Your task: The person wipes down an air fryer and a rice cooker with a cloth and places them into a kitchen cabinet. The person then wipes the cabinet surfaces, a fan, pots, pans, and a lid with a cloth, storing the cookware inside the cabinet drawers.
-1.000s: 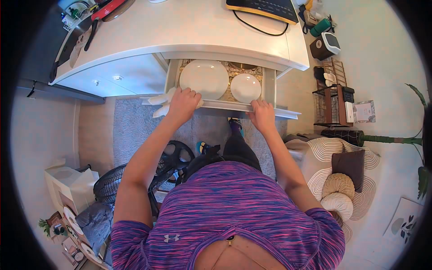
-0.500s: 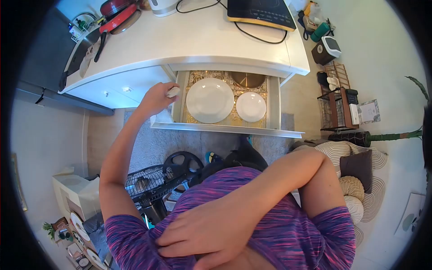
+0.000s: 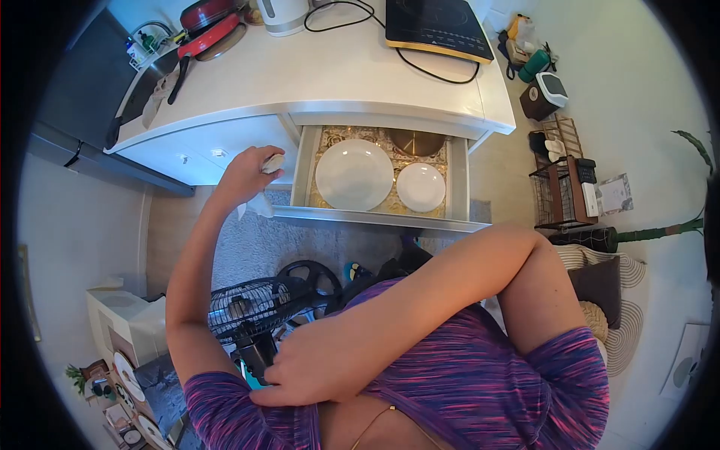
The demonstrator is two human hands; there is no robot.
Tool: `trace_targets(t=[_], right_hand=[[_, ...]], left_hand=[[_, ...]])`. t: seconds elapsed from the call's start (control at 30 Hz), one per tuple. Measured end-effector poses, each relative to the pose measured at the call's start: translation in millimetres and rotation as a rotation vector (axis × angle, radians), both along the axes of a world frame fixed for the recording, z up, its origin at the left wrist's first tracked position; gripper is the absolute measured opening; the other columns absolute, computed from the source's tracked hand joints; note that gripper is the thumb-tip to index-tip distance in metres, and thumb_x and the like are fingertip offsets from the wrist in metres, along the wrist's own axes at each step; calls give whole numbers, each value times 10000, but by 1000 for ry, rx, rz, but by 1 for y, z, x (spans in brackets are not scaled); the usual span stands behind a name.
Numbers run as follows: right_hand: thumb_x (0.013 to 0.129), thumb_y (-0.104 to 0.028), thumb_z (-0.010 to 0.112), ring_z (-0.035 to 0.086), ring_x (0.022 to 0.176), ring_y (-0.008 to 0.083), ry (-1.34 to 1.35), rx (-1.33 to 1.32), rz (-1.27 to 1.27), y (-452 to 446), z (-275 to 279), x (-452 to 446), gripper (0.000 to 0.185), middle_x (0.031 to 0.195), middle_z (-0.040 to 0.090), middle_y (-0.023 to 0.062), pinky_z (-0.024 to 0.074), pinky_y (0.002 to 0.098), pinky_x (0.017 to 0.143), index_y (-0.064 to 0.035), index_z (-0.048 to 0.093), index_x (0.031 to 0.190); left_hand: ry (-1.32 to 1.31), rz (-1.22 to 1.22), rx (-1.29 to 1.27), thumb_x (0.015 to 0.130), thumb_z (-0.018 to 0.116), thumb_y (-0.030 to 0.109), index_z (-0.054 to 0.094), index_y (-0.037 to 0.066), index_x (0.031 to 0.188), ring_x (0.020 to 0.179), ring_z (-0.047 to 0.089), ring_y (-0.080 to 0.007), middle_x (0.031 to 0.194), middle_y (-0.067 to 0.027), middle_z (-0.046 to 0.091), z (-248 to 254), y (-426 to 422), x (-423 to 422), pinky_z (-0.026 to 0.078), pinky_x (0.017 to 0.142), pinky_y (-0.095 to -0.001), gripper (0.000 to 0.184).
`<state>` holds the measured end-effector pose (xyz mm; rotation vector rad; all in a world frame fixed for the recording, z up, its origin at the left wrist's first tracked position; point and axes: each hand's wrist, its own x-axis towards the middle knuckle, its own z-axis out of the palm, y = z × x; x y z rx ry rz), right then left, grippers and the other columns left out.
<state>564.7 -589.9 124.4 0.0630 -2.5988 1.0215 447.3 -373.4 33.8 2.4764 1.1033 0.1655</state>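
Note:
My left hand (image 3: 247, 178) is closed around a bunched white cloth (image 3: 259, 205), one end poking out at the thumb and the rest hanging below. It is just left of the pulled-out drawer (image 3: 304, 169). Inside the drawer lie a large white plate (image 3: 354, 175) and a smaller white plate (image 3: 421, 187), side by side on a gold-patterned liner. A round brownish-gold item (image 3: 418, 142) shows partly at the drawer's back. My right hand (image 3: 322, 364) crosses my chest near my left sleeve, fingers apart and holding nothing I can see.
On the white counter (image 3: 330, 75) stand a black induction cooktop (image 3: 439, 30), a white kettle (image 3: 283, 16) and red pans (image 3: 206, 37). A black fan (image 3: 251, 304) is on the floor at left. A rack (image 3: 559, 187) and a cushioned seat are at right.
My left hand has moved left, away from the drawer's side, with the cloth. My right hand has shifted on my chest toward the left sleeve. The view has tilted slightly.

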Motion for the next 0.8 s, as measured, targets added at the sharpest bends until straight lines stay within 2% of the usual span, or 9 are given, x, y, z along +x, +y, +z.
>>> trace_targets(t=[0.07, 0.13, 0.17, 0.23, 0.27, 0.33, 0.37, 0.57, 0.8], right_hand=[[709, -162, 583, 591, 664, 301, -72, 110, -40, -3, 1, -10, 385, 762, 572, 125, 470, 379, 588, 23, 486, 1032], [672, -158, 601, 585, 601, 270, 2, 171, -221, -3, 7, -18, 265, 703, 564, 79, 460, 353, 547, -16, 515, 879], [672, -158, 601, 585, 601, 270, 9, 203, -191, -4, 11, -19, 265, 703, 564, 79, 460, 353, 547, -16, 515, 879], [687, -194, 637, 590, 679, 267, 243, 328, -359, -10, 22, -20, 283, 756, 559, 99, 455, 339, 578, -14, 541, 884], [687, -194, 637, 590, 679, 267, 258, 343, -322, -15, 31, -21, 283, 756, 559, 99, 455, 339, 578, -14, 541, 884], [647, -166, 575, 570, 570, 304, 662, 387, -392, -24, 46, -20, 173, 611, 537, 106, 453, 385, 517, -29, 549, 749], [649, -168, 576, 570, 576, 304, 789, 369, -393, -26, 50, -19, 175, 617, 538, 107, 452, 385, 520, -29, 551, 754], [660, -180, 581, 572, 612, 304, 978, 65, 18, -24, 65, 8, 191, 655, 543, 110, 450, 386, 538, -32, 561, 778], [672, -194, 587, 574, 655, 304, 658, -212, 417, 26, 57, 52, 209, 698, 548, 115, 446, 388, 558, -35, 572, 807]], left_hand=[[35, 27, 3, 745, 658, 171, 587, 74, 1042, 876, 562, -306, 924, -128, 613, 0, 0, 1, 430, 816, -366, 320], [-9, -56, 55, 736, 660, 205, 593, 79, 1044, 843, 561, -321, 880, -164, 610, -7, 9, 0, 443, 755, -393, 339], [-43, -100, 142, 726, 666, 218, 599, 86, 1027, 838, 567, -325, 885, -161, 615, -12, 12, 1, 452, 752, -405, 336], [-63, -128, 191, 719, 670, 230, 605, 97, 1003, 849, 571, -328, 881, -154, 618, -15, 16, 6, 456, 755, -411, 320], [-34, -106, 170, 718, 670, 231, 608, 102, 990, 854, 572, -325, 874, -149, 617, -11, 15, 11, 456, 757, -414, 307], [5, -67, 157, 716, 669, 232, 610, 107, 976, 860, 572, -323, 868, -144, 617, -3, 12, 22, 456, 759, -417, 295], [35, -74, 152, 717, 668, 232, 611, 111, 970, 863, 573, -317, 862, -138, 618, 0, 10, 29, 455, 753, -419, 287], [148, -165, 159, 731, 662, 223, 619, 118, 952, 871, 570, -266, 875, -82, 628, 28, 11, 65, 445, 747, -381, 248], [41, -209, 219, 723, 673, 229, 609, 104, 991, 891, 564, -268, 896, -90, 627, 50, 34, 106, 448, 757, -385, 303]])
